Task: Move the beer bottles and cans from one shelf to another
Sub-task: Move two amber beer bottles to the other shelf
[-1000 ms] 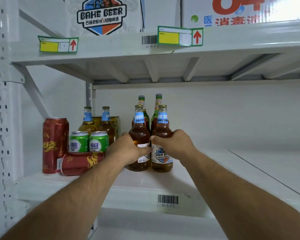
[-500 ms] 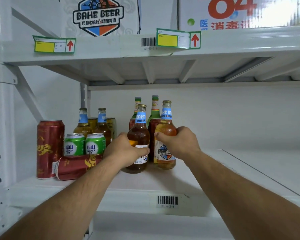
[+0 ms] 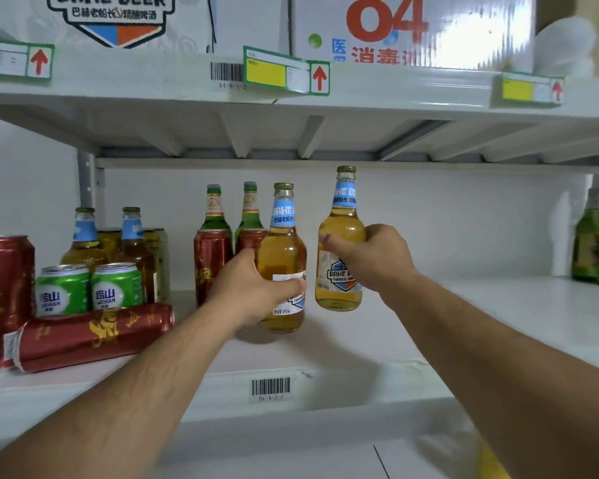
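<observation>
My left hand (image 3: 253, 288) grips an amber beer bottle (image 3: 284, 250) with a blue neck label, held just above the white shelf (image 3: 325, 382). My right hand (image 3: 377, 261) holds a second amber bottle (image 3: 341, 233) of the same kind, lifted higher and to the right. Behind them stand two green bottles (image 3: 215, 212) and two red cans (image 3: 211, 264). At the left are two more amber bottles (image 3: 83, 236), two green cans (image 3: 63, 288), a tall red can (image 3: 0, 299) and a red can lying on its side (image 3: 94, 335).
The upper shelf (image 3: 395, 95) carries cardboard boxes (image 3: 408, 29) and hangs close above the bottle tops. Green bottles (image 3: 595, 243) stand at the far right, past an upright post. The shelf's right half (image 3: 498, 305) is bare white surface.
Both hands have lifted their bottles off the shelf and drawn them apart; the right bottle rose higher and moved right. The view has moved closer to the shelf.
</observation>
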`<state>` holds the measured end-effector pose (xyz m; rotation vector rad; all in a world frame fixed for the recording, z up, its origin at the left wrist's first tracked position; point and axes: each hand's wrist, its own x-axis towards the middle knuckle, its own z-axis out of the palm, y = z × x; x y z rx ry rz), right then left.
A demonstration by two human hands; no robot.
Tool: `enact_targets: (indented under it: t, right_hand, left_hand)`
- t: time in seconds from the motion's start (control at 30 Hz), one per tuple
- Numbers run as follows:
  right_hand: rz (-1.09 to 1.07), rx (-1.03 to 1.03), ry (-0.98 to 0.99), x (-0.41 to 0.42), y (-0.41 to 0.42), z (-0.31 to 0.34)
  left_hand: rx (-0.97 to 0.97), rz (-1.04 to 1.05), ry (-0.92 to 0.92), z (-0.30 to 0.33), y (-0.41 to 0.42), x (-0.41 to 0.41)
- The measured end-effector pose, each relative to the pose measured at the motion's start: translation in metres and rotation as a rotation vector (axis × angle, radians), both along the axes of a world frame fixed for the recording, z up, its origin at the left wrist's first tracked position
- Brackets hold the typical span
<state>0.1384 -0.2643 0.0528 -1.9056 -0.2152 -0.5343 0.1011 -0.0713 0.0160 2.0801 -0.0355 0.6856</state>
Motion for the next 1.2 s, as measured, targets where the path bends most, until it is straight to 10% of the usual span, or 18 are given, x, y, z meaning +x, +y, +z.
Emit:
enact_targets:
  t: [1.2]
  right_hand:
    - [-0.260, 0.008, -0.035, 0.014, -0.502, -0.008]
  left_hand:
    - [0.000, -0.366, 0.086, 0.001, -0.494, 0.058]
